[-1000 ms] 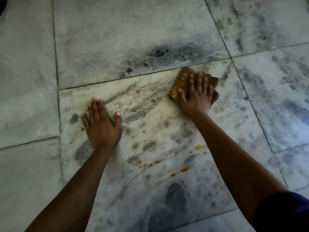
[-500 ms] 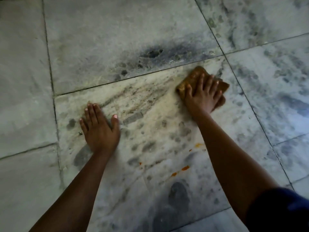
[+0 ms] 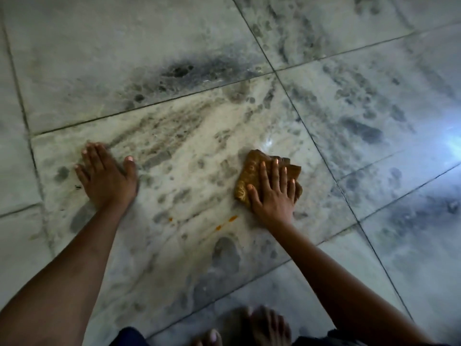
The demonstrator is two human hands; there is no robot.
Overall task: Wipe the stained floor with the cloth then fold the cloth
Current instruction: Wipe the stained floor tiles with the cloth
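Head camera view: a bunched brown cloth (image 3: 252,176) is pressed flat to the stained floor (image 3: 189,156) under the spread right hand (image 3: 273,193), just beyond orange smears (image 3: 225,223), while the empty left hand (image 3: 106,178), splayed wide, is planted apparently for support.

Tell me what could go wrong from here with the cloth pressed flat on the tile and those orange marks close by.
1. The orange streaks lie just toward the person from the cloth; a stroke that stays where it is could miss them.
2. The cloth already looks soiled, so under the right hand it may smear rather than lift.
3. The left hand is braced flat on the floor; if the tile is wet, it could slip.
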